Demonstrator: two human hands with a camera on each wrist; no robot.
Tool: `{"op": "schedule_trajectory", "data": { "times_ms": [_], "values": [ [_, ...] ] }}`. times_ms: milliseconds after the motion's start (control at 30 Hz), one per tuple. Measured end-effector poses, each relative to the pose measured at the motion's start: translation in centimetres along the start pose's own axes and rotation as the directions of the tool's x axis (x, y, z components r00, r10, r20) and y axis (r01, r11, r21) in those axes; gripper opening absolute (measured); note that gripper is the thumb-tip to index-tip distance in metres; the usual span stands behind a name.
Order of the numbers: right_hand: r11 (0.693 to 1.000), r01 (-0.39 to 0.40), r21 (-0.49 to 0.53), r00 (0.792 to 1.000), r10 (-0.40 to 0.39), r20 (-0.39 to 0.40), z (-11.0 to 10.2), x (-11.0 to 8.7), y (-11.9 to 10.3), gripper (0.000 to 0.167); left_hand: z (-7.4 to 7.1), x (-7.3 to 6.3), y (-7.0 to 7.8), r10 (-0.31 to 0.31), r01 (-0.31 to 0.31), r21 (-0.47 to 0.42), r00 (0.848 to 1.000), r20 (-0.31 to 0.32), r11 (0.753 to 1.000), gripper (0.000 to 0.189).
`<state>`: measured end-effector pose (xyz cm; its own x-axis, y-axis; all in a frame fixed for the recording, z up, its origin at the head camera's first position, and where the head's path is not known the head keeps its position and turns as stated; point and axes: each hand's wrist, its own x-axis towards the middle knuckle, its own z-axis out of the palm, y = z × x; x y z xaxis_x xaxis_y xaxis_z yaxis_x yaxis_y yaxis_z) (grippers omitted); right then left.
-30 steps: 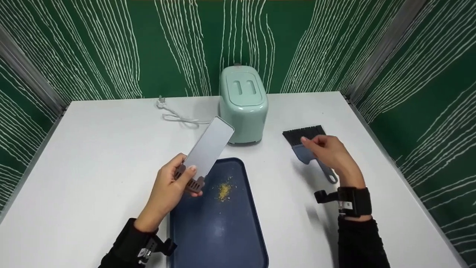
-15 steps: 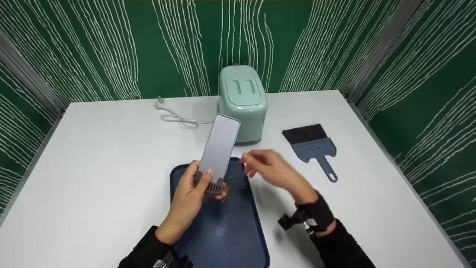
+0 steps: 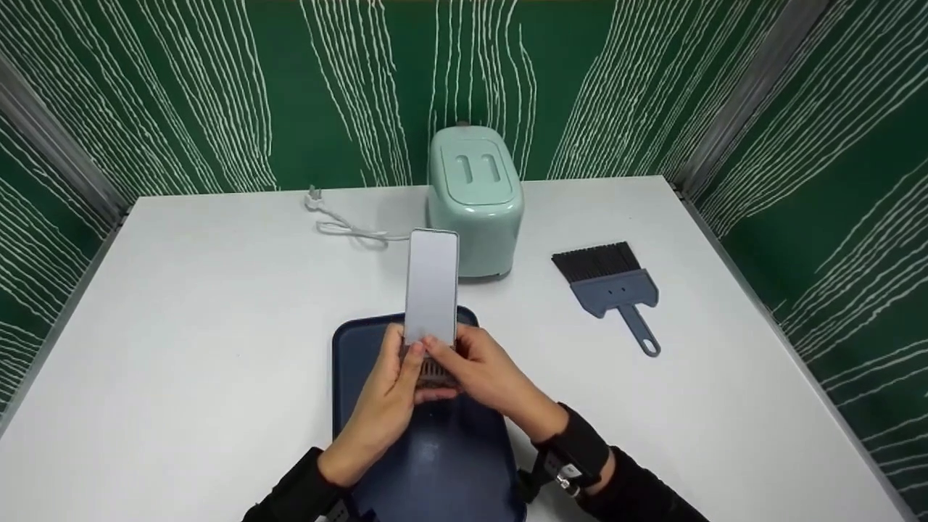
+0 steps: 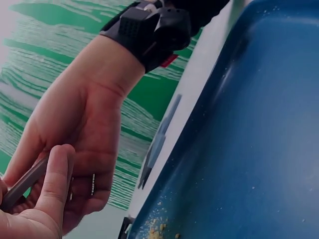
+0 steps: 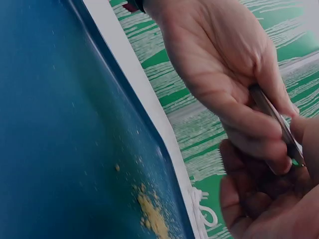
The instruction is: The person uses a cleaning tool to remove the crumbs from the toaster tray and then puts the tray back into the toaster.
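Note:
A long grey toaster crumb tray (image 3: 433, 286) with a dark slotted end points away from me over the far part of the blue tray (image 3: 438, 471). My left hand (image 3: 380, 402) pinches its near end on the left, thumb on top. From the other side my right hand (image 3: 500, 373) grips the same end, its thumb meeting the left one. Seen edge-on, the crumb tray (image 5: 274, 117) runs between both hands in the right wrist view. Yellow crumbs (image 5: 152, 214) lie on the blue tray; in the head view the hands hide them.
Behind the crumb tray stands a mint-green toaster (image 3: 478, 196). Its white cord and plug (image 3: 348, 225) lie to the left. A brush (image 3: 612, 283) with black bristles and a blue handle lies on the white table (image 3: 217, 326) to the right.
My right hand has swung left from above the brush to the crumb tray and now holds it. My left hand has moved right, turning the crumb tray from slanted to nearly straight ahead.

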<state>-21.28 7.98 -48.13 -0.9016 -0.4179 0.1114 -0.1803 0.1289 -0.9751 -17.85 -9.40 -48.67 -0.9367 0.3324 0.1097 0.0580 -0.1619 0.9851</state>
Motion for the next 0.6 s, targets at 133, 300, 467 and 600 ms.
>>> {"op": "schedule_trajectory", "data": {
  "times_ms": [133,300,467,600],
  "values": [
    [0.999,-0.034,0.032,0.997,0.036,-0.075,0.67,-0.1,0.1,0.028,0.32,-0.07,-0.32,-0.011,0.012,0.016,1.0,-0.013,1.0,0.032],
    [0.995,-0.077,0.062,0.988,0.084,-0.13,0.96,-0.06,0.2,0.028,0.5,0.01,-0.64,-0.054,0.054,0.005,0.999,-0.001,0.999,0.033],
    [0.991,-0.104,0.09,0.987,0.114,-0.114,0.57,-0.03,0.17,0.028,0.29,0.23,-0.68,-0.091,0.091,0.0,0.995,0.049,0.996,0.036],
    [0.988,-0.112,0.104,0.989,0.121,-0.089,0.2,0.0,0.17,0.027,0.04,0.14,-0.5,-0.116,0.114,0.034,0.989,0.088,0.993,0.037]
  ]
}}
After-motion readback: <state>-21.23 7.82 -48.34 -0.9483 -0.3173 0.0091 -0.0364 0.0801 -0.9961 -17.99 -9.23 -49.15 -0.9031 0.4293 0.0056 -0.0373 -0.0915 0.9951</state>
